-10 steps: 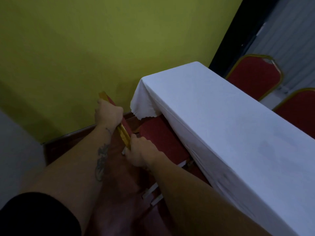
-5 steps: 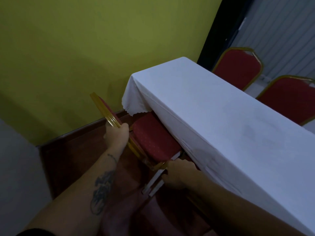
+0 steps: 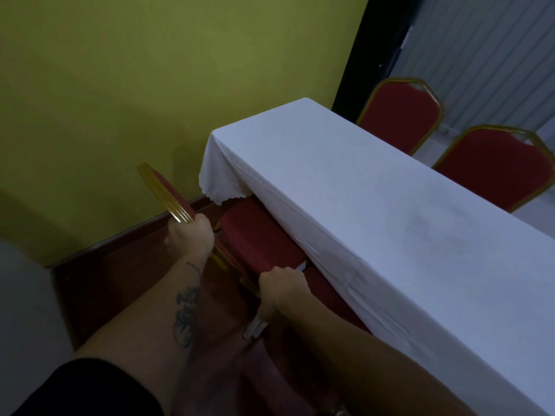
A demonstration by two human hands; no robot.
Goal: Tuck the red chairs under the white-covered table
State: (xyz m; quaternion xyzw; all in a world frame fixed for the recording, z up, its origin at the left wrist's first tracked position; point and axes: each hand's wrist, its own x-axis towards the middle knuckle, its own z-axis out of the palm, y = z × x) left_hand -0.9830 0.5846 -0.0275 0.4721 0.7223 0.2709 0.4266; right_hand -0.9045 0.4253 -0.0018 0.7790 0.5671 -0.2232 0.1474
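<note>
Three red chairs [image 3: 258,235] are counted around the table [image 3: 375,205]; the nearest is gripped by the left hand [image 3: 189,238] at its backrest and the right hand [image 3: 282,283] at its seat edge, both fully closed.

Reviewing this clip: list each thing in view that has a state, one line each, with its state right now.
Near red chair: seat partly under the tablecloth, backrest out.
White tablecloth: draped over the table, corner hanging above the seat.
Left hand: grip closed on the chair's gold backrest frame.
Right hand: grip on the seat's near edge.
Two far red chairs: upright against the table's far side, only backrests showing.
</note>
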